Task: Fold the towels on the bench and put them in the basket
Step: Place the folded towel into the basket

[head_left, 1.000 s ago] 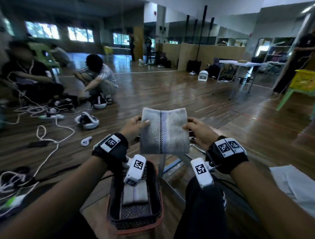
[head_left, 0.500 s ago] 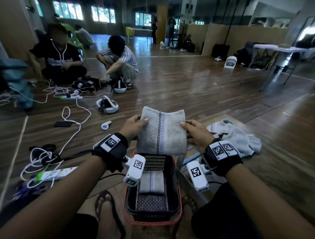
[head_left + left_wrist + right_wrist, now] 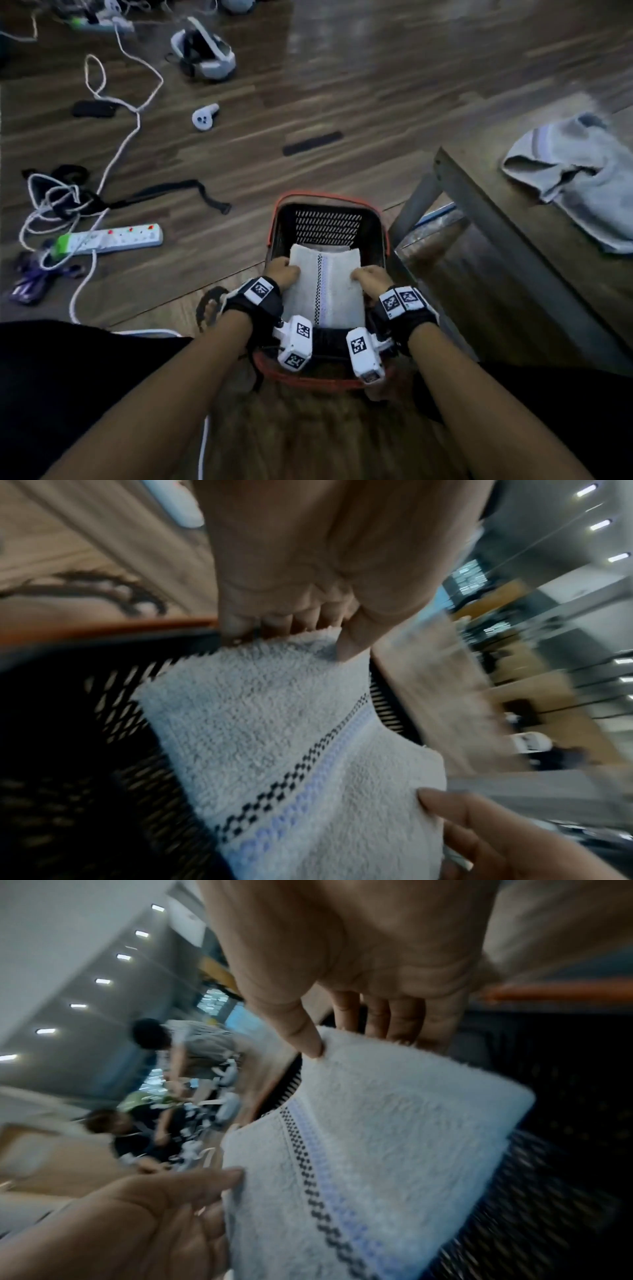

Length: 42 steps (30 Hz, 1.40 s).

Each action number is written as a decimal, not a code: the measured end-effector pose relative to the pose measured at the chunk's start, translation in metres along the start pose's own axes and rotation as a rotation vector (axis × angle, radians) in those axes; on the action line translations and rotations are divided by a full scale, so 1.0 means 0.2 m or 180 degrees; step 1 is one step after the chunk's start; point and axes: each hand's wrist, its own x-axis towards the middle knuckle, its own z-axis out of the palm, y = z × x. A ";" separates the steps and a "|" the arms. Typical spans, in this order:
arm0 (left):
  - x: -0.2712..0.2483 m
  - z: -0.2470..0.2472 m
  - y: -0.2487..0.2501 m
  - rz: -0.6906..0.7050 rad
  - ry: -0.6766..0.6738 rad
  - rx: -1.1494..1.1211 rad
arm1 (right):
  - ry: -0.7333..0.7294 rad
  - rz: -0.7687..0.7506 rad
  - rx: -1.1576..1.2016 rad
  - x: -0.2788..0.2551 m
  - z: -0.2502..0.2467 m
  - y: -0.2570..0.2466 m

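Observation:
A folded white towel (image 3: 325,284) with a black checked stripe and a pale blue band sits inside the black mesh basket (image 3: 329,219) with an orange rim, on the floor between my knees. My left hand (image 3: 284,274) pinches the towel's left edge, thumb on top (image 3: 352,642). My right hand (image 3: 371,278) pinches its right edge, thumb on top (image 3: 304,1039). The folded towel (image 3: 274,737) hangs partly below the basket rim. Another pale towel edge shows beneath it in the basket. An unfolded grey towel (image 3: 575,178) lies crumpled on the wooden bench (image 3: 496,219) at the right.
The bench's metal frame (image 3: 421,205) stands right beside the basket. On the wooden floor to the left lie a power strip (image 3: 109,238), white cables (image 3: 126,137), black straps, a headset (image 3: 203,51) and a controller (image 3: 204,117). People sit farther back in the right wrist view.
Both hands have brought the folded towel down from chest height into the basket. My head has tilted down, so the room gave way to the floor and basket.

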 end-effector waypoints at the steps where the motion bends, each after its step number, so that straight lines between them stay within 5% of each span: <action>1: 0.06 0.03 -0.04 -0.0081 -0.0005 0.0036 | 0.0026 0.0104 -0.0015 0.08 0.04 0.04; 8: 0.50 0.20 -0.18 -0.0274 0.0354 0.0292 | 0.0200 0.0330 -0.0230 0.53 0.23 0.15; 17: 0.79 0.32 -0.12 0.0005 0.1159 -0.0493 | 0.0771 0.0093 0.0223 0.87 0.22 0.10; 31: 0.98 0.40 -0.27 -0.0149 0.0829 -0.0196 | 0.0807 0.0115 -0.0044 0.98 0.29 0.20; 38: 0.92 0.45 -0.28 0.0953 0.1064 0.1165 | 0.1471 -0.1515 -0.2153 0.90 0.38 0.23; 42: 0.97 0.51 -0.37 0.1072 0.0634 0.2088 | 0.1140 -0.1380 -0.2630 0.96 0.44 0.35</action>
